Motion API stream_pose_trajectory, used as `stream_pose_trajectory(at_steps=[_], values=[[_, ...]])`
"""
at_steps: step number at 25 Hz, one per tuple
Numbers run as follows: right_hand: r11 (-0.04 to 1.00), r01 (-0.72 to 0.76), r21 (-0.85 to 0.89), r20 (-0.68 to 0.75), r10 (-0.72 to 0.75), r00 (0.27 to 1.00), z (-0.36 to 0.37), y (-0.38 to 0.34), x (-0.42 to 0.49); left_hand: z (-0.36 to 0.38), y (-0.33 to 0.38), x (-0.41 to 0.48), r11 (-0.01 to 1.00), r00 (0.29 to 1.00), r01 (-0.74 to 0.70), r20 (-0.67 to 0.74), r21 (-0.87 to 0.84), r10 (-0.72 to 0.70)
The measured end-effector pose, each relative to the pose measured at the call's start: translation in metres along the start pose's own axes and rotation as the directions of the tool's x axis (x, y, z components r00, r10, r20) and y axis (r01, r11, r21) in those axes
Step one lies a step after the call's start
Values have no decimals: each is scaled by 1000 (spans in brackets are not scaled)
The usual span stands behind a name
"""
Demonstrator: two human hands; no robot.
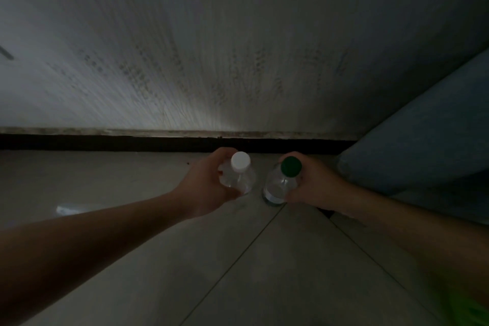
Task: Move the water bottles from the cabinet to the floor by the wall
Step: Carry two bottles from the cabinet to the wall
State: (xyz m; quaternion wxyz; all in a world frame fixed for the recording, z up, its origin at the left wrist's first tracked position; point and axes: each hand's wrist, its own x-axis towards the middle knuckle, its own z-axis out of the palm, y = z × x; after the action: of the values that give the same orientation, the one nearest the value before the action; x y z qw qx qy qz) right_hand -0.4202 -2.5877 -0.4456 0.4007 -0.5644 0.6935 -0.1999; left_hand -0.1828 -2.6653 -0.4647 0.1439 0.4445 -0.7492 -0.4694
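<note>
Clear plastic: left hand (209, 182) grips the white-capped bottle (238, 174), right hand (312, 185) the green-capped bottle (280, 182), near the floor's (132, 180) wall edge. Releasing early (contact unclear) could topple either.

A pale, smudged wall (211, 47) is bounded at its foot by a black skirting strip (132, 143). A light tiled floor (105, 174) is laid below. A blue-grey upholstered piece (423, 140) is set against the wall at right. Lighting is dim.

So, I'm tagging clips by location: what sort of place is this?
Probably a dim room in a home: tiled floor, scuffed wall with dark skirting, blue upholstered furniture at right.
</note>
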Motion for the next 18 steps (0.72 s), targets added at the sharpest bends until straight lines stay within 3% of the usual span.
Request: stream_pose_trajectory(at_steps=[18], values=[[983, -24, 183, -36, 31, 999, 5, 1, -9, -8, 2, -3, 999, 1000, 17, 21, 49, -18]])
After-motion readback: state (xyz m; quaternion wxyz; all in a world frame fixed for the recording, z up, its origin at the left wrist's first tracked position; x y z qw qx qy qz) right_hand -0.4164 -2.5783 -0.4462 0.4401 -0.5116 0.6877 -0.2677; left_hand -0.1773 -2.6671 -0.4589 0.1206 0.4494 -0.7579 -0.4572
